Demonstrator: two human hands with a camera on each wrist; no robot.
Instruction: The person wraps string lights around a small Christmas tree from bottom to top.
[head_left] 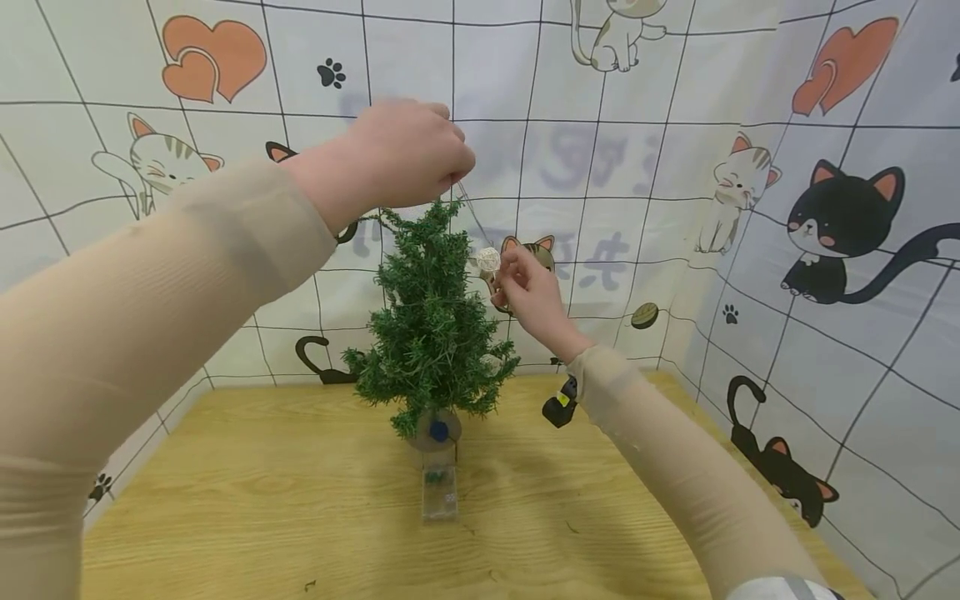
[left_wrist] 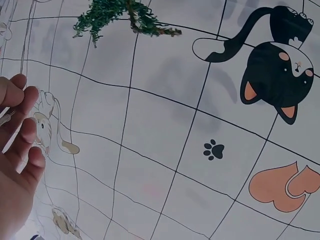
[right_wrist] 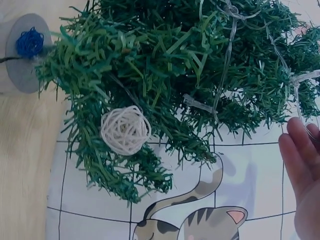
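Note:
A small green artificial Christmas tree [head_left: 431, 308] stands on the table. Above its top, my left hand [head_left: 416, 154] pinches a thin clear string-light wire [head_left: 474, 212], which slants down to a white woven ball [head_left: 488, 259]. Just right of that ball, my right hand [head_left: 532, 296] has its fingers curled and pinches the wire. In the left wrist view the left hand [left_wrist: 20, 150] shows bent fingers at the wire. The right wrist view has the right hand [right_wrist: 302, 175] beside clear wire [right_wrist: 295, 92] on the branches, with another white ball [right_wrist: 126, 130] on a lower branch.
A blue woven ball [head_left: 438, 431] sits at the tree's grey round base [head_left: 420, 437]. In front lies a clear box [head_left: 439, 500] on the wooden table [head_left: 300, 500]. A black object [head_left: 560, 406] is near the right wrist. Cat-printed cloth walls [head_left: 600, 167] stand behind and at the sides.

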